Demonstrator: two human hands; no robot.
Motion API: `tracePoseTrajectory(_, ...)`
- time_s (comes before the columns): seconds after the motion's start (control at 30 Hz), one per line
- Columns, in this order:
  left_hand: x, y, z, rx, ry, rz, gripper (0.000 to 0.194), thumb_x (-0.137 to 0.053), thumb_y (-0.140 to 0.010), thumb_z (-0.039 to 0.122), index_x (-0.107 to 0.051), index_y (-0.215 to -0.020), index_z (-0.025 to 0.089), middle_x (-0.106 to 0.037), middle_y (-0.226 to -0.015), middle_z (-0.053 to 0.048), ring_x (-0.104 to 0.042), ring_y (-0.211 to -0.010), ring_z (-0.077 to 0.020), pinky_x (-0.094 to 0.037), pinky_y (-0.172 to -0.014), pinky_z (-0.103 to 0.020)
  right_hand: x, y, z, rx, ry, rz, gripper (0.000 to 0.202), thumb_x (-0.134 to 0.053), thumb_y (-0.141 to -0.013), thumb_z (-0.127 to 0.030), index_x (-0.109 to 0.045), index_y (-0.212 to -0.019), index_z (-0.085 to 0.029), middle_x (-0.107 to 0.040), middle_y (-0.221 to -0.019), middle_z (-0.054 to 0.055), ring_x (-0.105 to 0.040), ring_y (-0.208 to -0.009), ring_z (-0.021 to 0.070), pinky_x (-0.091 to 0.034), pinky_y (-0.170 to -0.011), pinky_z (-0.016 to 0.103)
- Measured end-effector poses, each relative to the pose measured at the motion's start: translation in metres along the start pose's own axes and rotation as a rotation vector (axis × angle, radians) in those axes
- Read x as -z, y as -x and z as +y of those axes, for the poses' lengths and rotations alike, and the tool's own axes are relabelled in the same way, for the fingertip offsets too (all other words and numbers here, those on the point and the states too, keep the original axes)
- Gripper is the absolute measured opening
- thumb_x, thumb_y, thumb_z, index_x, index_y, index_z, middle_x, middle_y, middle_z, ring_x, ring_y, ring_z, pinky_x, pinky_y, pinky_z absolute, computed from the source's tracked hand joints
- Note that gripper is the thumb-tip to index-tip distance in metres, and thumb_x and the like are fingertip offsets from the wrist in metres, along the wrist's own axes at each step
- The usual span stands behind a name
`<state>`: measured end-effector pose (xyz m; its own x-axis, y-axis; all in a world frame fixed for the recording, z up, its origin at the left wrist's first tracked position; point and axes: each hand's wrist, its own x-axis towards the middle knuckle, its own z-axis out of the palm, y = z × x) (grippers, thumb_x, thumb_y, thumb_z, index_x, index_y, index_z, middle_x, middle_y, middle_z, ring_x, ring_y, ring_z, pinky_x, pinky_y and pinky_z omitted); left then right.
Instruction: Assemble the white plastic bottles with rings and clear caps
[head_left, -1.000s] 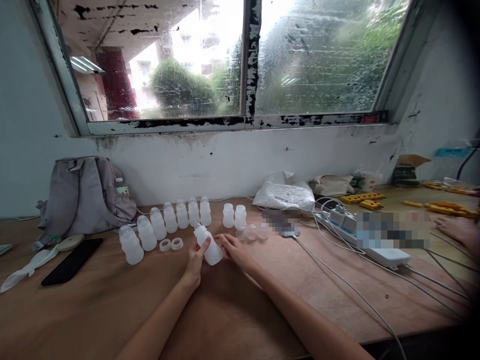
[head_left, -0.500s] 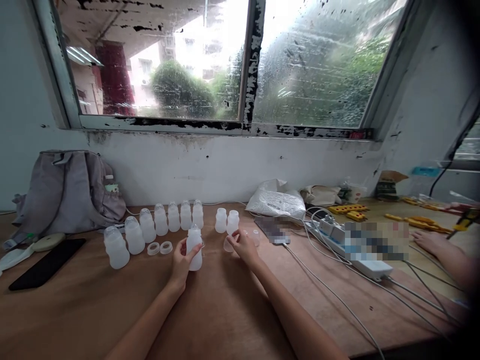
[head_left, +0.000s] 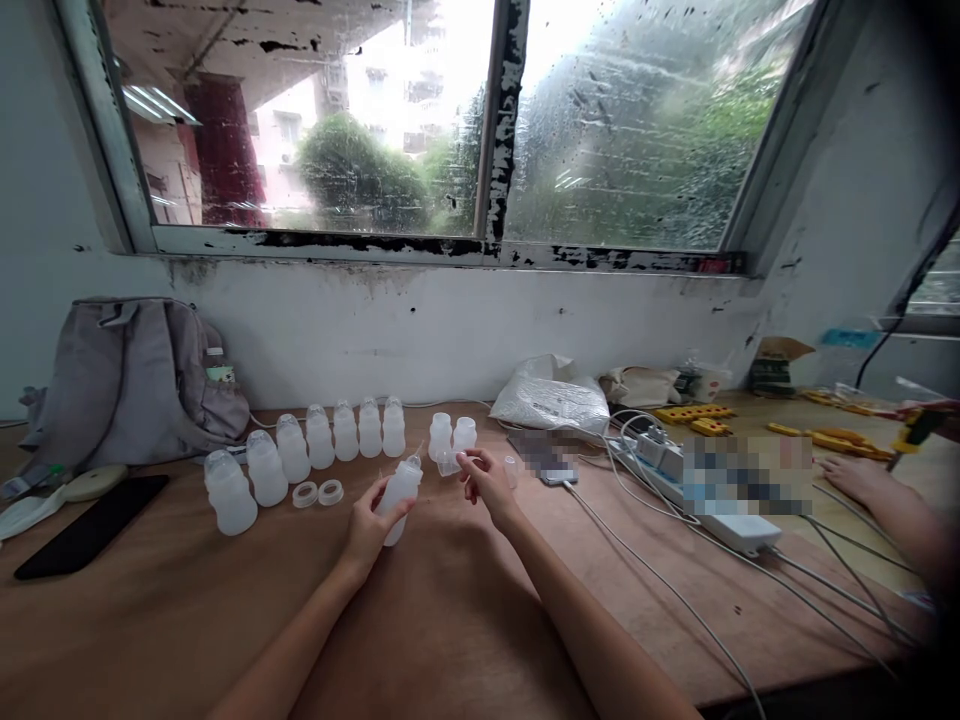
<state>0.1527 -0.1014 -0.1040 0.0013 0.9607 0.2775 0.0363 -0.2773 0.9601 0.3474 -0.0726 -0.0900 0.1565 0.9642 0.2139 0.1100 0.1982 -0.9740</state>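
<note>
My left hand [head_left: 369, 522] is wrapped round a frosted white baby bottle [head_left: 400, 500], which leans to the right with a teat on top. Between the fingertips of my right hand [head_left: 487, 484] is a clear cap [head_left: 448, 462], apart from the bottle. A second clear cap [head_left: 511, 472] stands on the table just right of that hand. Beyond my hands are two bottles without caps [head_left: 441, 437]. Several capped bottles [head_left: 320, 440] form a curved row on the left. Two white collar rings [head_left: 330, 492] lie in front of the row.
A grey backpack [head_left: 142, 385] and a black phone-like slab [head_left: 94, 527] are at the left. On the right lie a plugged-in phone [head_left: 559, 476], a power strip [head_left: 739, 532] with trailing cables, and a silvery bag [head_left: 555, 395]. Another person's hand [head_left: 862, 482] rests near yellow parts [head_left: 847, 445].
The bottle in my left hand has gone from upright to tilted right. My right hand has raised the clear cap off the table and moved it slightly left.
</note>
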Motion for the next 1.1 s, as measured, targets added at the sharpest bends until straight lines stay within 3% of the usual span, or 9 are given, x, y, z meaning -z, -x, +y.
tracePoseTrajectory(0.1,0.001,-0.001,-0.004,-0.023,-0.089,-0.033,0.048,-0.068,-0.058,0.036,-0.058,-0.100,0.014,-0.062,-0.099,-0.010,-0.055,-0.096,-0.0247,-0.041,-0.084,-0.033,-0.001,0.003,-0.007,-0.055,-0.241,-0.029,0.037,-0.057,-0.065,-0.049,-0.048,-0.082,-0.017,-0.051,-0.052,-0.005,-0.044,-0.033,0.0080,-0.030,-0.031,0.019)
tracePoseTrajectory(0.23,0.001,-0.002,-0.009,-0.064,-0.131,-0.052,0.054,-0.070,-0.054,0.035,-0.055,-0.102,0.014,-0.062,-0.100,-0.010,-0.055,-0.098,-0.0245,-0.041,-0.084,-0.034,-0.002,0.005,-0.009,-0.057,-0.326,-0.027,0.036,-0.061,-0.063,-0.047,-0.050,-0.077,-0.016,-0.051,-0.050,-0.005,-0.043,-0.031,0.0067,-0.030,-0.031,0.018)
tracePoseTrajectory(0.37,0.002,-0.002,-0.009,-0.095,-0.216,-0.112,0.045,-0.069,-0.055,0.037,-0.058,-0.093,0.015,-0.063,-0.095,-0.009,-0.057,-0.092,-0.0237,-0.042,-0.082,-0.034,-0.001,0.006,-0.008,-0.054,-0.292,-0.068,0.033,-0.061,-0.063,-0.047,-0.050,-0.071,-0.016,-0.050,-0.048,-0.005,-0.042,-0.031,0.0060,-0.031,-0.031,0.018)
tracePoseTrajectory(0.67,0.006,0.000,-0.002,-0.072,-0.242,-0.160,0.044,-0.069,-0.055,0.037,-0.061,-0.094,0.018,-0.064,-0.093,-0.007,-0.058,-0.088,-0.0229,-0.043,-0.080,-0.033,-0.004,0.009,-0.007,0.032,-0.138,-0.133,0.033,-0.060,-0.065,-0.046,-0.047,-0.058,-0.017,-0.044,-0.043,-0.006,-0.037,-0.031,0.0050,-0.026,-0.030,0.018)
tracePoseTrajectory(1.1,0.009,-0.001,-0.002,-0.078,-0.250,-0.195,0.040,-0.067,-0.058,0.038,-0.063,-0.093,0.018,-0.065,-0.093,-0.007,-0.058,-0.089,-0.0232,-0.043,-0.080,-0.032,-0.002,0.012,-0.009,0.061,-0.110,-0.224,0.025,-0.057,-0.068,-0.041,-0.050,-0.065,-0.017,-0.042,-0.045,-0.007,-0.038,-0.035,0.0063,-0.032,-0.034,0.019)
